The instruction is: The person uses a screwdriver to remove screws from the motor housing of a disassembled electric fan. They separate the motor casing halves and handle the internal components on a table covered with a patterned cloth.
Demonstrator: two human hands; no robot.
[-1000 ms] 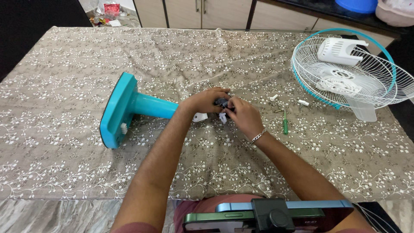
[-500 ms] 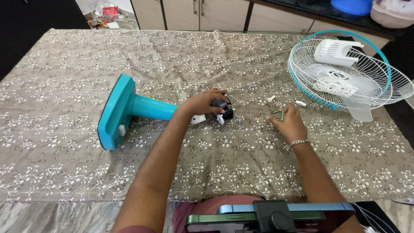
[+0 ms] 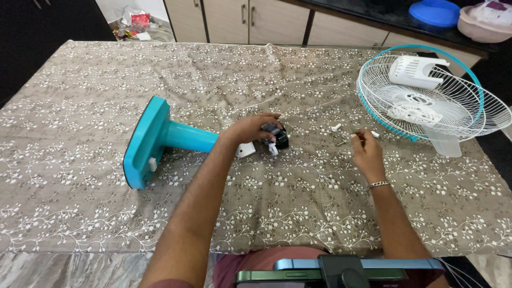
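A teal fan stand (image 3: 154, 140) lies on its side on the patterned tablecloth (image 3: 96, 96), base to the left. My left hand (image 3: 248, 129) grips the black and white motor part (image 3: 278, 141) at the stand's right end. My right hand (image 3: 368, 153) rests on the cloth further right, apart from the stand. Its fingers are curled around a thin dark shaft that looks like the small screwdriver; most of it is hidden by the hand. A white knob (image 3: 335, 127) and a small screw (image 3: 340, 143) lie just left of those fingers.
A white wire fan grille with a teal rim (image 3: 469, 114) lies at the table's right edge, with a white motor cover (image 3: 416, 72) and a translucent blade on it. A blue bowl (image 3: 434, 10) and a pink bowl (image 3: 488, 24) sit on the counter behind. A phone mount (image 3: 330, 266) is at the bottom.
My right hand left the motor part, moved right across the cloth and closed over the small screwdriver near the loose screws. My left hand stayed on the motor part.
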